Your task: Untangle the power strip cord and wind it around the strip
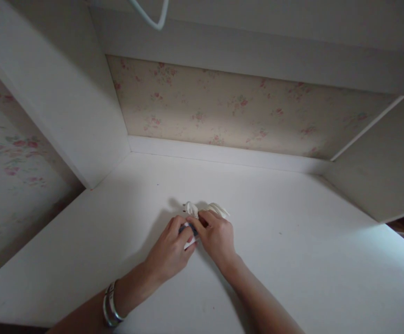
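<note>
Both hands meet over a small white object (190, 209) on a white desk top (292, 241). It looks like a plug or charger with a coiled white cord (219, 209) beside it. My left hand (169, 250), a silver bracelet on its wrist, pinches a small dark and white part (185, 229) at its fingertips. My right hand (216, 235) has its fingers curled over the same small part and the cord. What exactly the fingers grip is partly hidden.
The desk sits in a white alcove with side panels left (66, 106) and right (379, 171). Floral wallpaper (236, 106) covers the back. A white shelf runs overhead, and a white loop (149, 16) hangs from it at top centre.
</note>
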The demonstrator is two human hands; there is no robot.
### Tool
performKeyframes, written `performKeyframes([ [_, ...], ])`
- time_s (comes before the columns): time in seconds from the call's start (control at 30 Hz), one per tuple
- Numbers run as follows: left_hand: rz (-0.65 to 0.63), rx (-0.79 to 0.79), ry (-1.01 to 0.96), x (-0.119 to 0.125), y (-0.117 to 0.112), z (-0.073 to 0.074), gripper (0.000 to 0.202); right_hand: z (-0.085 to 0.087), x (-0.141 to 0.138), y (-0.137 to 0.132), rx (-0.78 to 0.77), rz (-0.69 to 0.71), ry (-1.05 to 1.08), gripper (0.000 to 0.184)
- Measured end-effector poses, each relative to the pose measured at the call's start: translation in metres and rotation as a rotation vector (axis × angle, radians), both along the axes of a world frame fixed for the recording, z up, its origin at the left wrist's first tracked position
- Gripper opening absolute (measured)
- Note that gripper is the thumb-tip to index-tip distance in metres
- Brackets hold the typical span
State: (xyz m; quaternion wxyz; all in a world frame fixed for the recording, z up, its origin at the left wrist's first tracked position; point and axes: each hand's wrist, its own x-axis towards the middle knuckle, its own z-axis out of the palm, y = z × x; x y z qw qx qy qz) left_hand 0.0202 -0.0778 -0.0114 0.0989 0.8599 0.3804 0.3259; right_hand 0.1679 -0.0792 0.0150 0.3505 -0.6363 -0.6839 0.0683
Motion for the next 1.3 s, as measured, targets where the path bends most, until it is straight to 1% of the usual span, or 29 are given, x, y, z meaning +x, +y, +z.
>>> performKeyframes([
  [0.1,0.006,-0.064,-0.066,-0.001,0.0,-0.001,0.014,0.0,0.0,0.001,-0.004,0.016,-0.03,0.032],
  [0.2,-0.034,-0.179,-0.138,-0.004,-0.001,0.003,0.011,-0.001,0.002,0.005,-0.024,-0.01,-0.014,0.021],
  [0.3,-0.062,-0.302,-0.205,-0.007,0.0,0.008,0.007,-0.002,0.006,0.01,-0.041,0.018,0.003,0.024],
  [0.33,-0.064,-0.357,-0.231,-0.007,0.002,0.009,0.006,-0.002,0.007,0.011,-0.054,0.043,-0.014,0.023],
  [0.4,-0.067,-0.479,-0.288,-0.007,0.005,0.01,0.012,0.0,0.006,0.01,-0.089,0.089,-0.086,0.02],
  [0.47,-0.035,-0.55,-0.319,-0.008,0.009,0.008,0.016,0.002,0.003,0.008,-0.127,0.096,-0.184,0.02],
  [0.53,0.077,-0.521,-0.295,-0.01,0.015,0.006,0.02,0.004,0.0,0.006,-0.152,0.08,-0.258,0.022],
  [0.6,0.215,-0.424,-0.233,-0.014,0.023,0.004,0.024,0.005,-0.001,0.004,-0.155,0.09,-0.275,0.023],
  [0.63,0.253,-0.368,-0.206,-0.016,0.027,0.003,0.027,0.005,0.0,0.004,-0.15,0.108,-0.264,0.024],
  [0.67,0.257,-0.317,-0.19,-0.019,0.031,0.002,0.029,0.005,0.001,0.004,-0.141,0.131,-0.243,0.023],
  [0.7,0.227,-0.278,-0.187,-0.021,0.035,0.001,0.032,0.005,0.003,0.004,-0.133,0.154,-0.218,0.023],
  [0.77,0.103,-0.274,-0.206,-0.023,0.042,-0.001,0.035,0.004,0.008,0.004,-0.121,0.195,-0.166,0.021],
  [0.83,-0.006,-0.366,-0.229,-0.023,0.045,-0.004,0.036,0.003,0.012,0.003,-0.115,0.226,-0.099,0.02],
  [0.87,-0.033,-0.424,-0.236,-0.022,0.046,-0.005,0.037,0.002,0.014,0.003,-0.108,0.249,-0.052,0.02],
  [0.97,-0.054,-0.544,-0.248,-0.021,0.045,-0.005,0.035,-0.006,0.018,-0.003,-0.05,0.304,0.136,0.02],
  [1.0,-0.063,-0.561,-0.251,-0.02,0.045,-0.004,0.033,-0.009,0.02,-0.006,-0.022,0.283,0.194,0.02],
  [1.07,-0.086,-0.585,-0.262,-0.019,0.043,-0.003,0.029,-0.018,0.022,-0.013,0.022,0.16,0.277,0.023],
  [1.13,-0.103,-0.607,-0.277,-0.017,0.041,-0.003,0.025,-0.025,0.025,-0.019,0.02,0.026,0.339,0.034],
  [1.17,-0.108,-0.614,-0.287,-0.016,0.04,-0.003,0.024,-0.028,0.026,-0.02,0.002,-0.005,0.37,0.039],
  [1.2,-0.113,-0.619,-0.299,-0.015,0.04,-0.004,0.023,-0.03,0.028,-0.021,-0.022,-0.007,0.398,0.041],
  [1.3,-0.12,-0.617,-0.338,-0.011,0.039,-0.007,0.02,-0.033,0.034,-0.02,-0.087,0.076,0.454,0.041],
])
